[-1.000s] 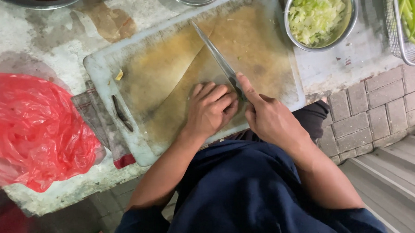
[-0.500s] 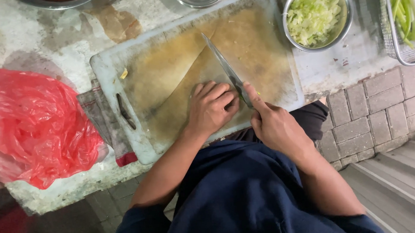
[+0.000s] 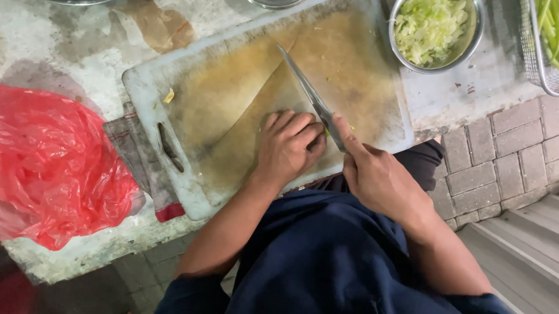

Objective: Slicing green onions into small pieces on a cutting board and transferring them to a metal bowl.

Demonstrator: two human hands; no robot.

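Here, right hand point(image 3: 381, 181) gripping long steel knife point(image 3: 309, 96) mid-frame, fingers closed round handle; left hand point(image 3: 288, 144) resting curled, fingers together, on stained white plastic cutting board point(image 3: 226, 90).

board point(image 3: 226, 96) bare leftward, bowl point(image 3: 472, 38) blocks right

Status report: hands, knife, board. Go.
Right hand gripping knife, blade flat across cutting board. Left hand curled on the board beside the blade; whatever is under it hidden. Bowl of chopped greens off to the right.

Left hand point(image 3: 288, 147) hides whatever it presses.
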